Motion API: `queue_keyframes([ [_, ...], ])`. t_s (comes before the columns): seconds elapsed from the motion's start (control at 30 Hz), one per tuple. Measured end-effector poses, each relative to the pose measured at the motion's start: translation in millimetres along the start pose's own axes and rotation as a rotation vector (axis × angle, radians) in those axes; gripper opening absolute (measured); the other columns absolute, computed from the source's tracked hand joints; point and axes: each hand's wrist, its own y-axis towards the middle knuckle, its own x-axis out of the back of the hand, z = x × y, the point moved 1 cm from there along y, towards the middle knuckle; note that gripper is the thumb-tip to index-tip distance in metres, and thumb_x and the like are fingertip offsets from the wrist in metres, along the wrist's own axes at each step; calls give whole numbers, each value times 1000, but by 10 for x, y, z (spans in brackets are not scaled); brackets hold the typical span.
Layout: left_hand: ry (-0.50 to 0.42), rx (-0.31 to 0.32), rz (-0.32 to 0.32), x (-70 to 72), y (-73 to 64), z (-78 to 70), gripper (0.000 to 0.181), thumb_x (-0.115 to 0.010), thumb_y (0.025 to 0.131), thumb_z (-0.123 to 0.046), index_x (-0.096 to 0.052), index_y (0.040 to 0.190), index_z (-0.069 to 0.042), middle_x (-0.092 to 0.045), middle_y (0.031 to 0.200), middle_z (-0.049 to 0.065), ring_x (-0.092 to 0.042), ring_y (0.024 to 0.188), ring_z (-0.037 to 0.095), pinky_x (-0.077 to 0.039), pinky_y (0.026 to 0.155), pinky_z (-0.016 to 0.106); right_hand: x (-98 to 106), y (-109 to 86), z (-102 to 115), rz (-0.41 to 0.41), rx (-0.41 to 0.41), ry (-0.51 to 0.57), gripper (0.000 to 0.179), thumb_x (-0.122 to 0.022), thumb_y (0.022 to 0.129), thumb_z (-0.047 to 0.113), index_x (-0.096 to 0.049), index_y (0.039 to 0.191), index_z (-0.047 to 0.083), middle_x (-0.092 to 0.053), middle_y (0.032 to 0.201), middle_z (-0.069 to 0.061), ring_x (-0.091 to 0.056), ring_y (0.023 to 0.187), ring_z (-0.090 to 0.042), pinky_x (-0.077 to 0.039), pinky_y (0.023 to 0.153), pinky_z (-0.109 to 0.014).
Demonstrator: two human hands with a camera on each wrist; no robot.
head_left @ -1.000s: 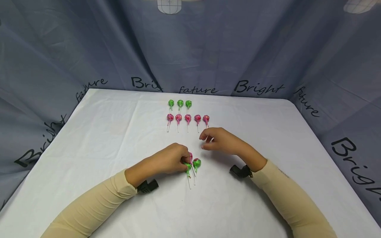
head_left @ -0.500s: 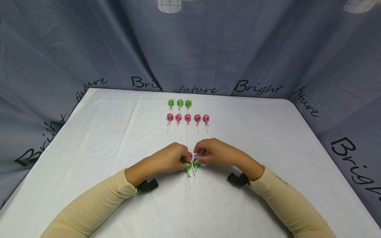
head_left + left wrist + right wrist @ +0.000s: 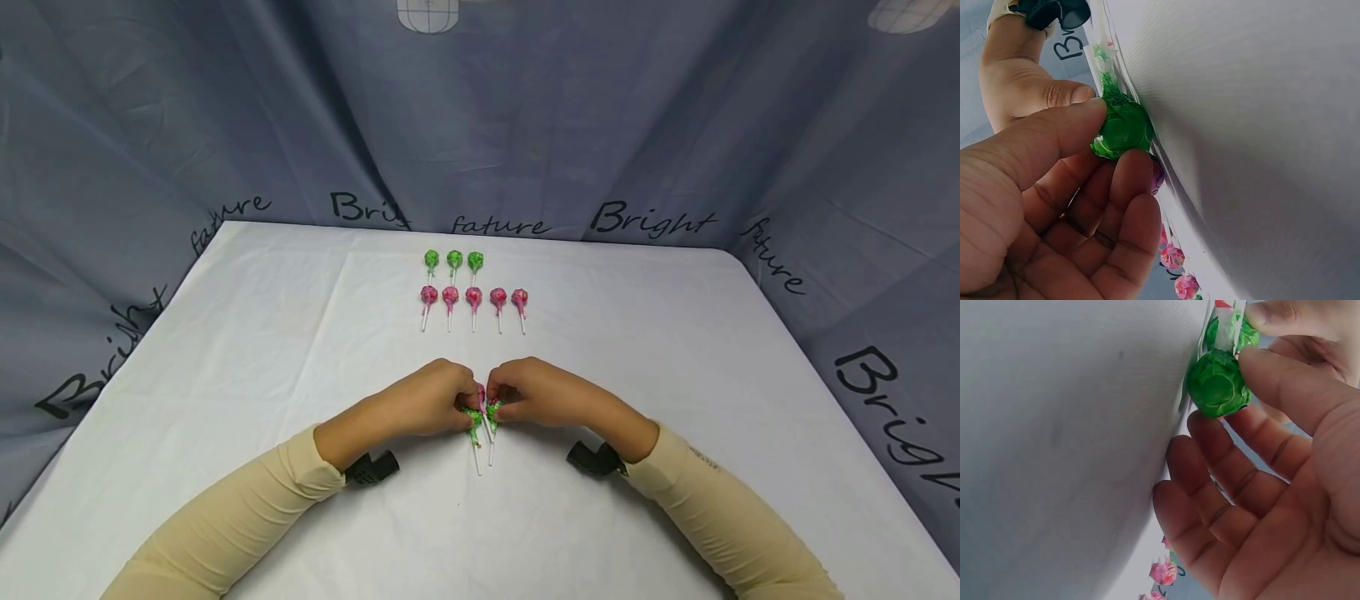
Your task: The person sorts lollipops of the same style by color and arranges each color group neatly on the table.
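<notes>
My left hand pinches the head of a green-wrapped lollipop between thumb and fingers, its stick pointing toward me. Close beside it, my right hand has thumb and fingertips on the head of a second green lollipop, pinching it. A pink lollipop lies between the two green ones, its head partly covered by my fingers. All three sticks come near each other on the white cloth.
Farther back on the white table lies a row of several pink lollipops. Behind that row are three green lollipops. Grey-blue curtains with printed lettering surround the table.
My right hand has moved left and toward me, from near the pink row to the right green lollipop, and now pinches its head. My left hand stays in place.
</notes>
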Motion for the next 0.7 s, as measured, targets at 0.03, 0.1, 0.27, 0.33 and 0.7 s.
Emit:
queue_keyframes([
  [0.03,-3,2,1,0,0,-1,16,-79,78,-1,-67,71,-11,-55,72,-6,-47,64,6,-41,59,22,-1,-2,3,-3,-1,-2,11,-75,87,10,-66,92,15,-59,85,10,-55,82,-13,-46,76,-28],
  [0.1,-6,7,6,1,-1,-2,16,-79,77,-2,-67,72,-11,-55,72,-6,-47,65,6,-42,59,22,-5,-3,8,-4,-3,-7,11,-75,87,9,-66,91,15,-57,84,10,-54,81,-14,-46,75,-27],
  [0.27,-8,23,20,5,3,-16,15,-80,78,-3,-68,74,-11,-56,74,-6,-49,67,7,-44,62,23,-11,-3,21,-2,-4,-17,12,-74,87,7,-64,88,14,-54,79,10,-51,76,-11,-43,69,-26],
  [0.33,-9,32,25,6,4,-23,15,-80,78,-3,-69,75,-11,-57,74,-7,-49,67,7,-44,62,23,-14,-3,27,-5,-2,-23,12,-73,87,6,-64,86,14,-52,78,9,-49,74,-10,-42,66,-25],
  [0.7,37,75,13,-19,-8,-66,22,-82,79,-6,-64,70,-15,-53,62,-10,-44,60,6,-37,56,24,-21,-6,79,4,-25,-62,12,-72,88,6,-63,86,13,-51,78,7,-48,75,-11,-41,67,-26],
])
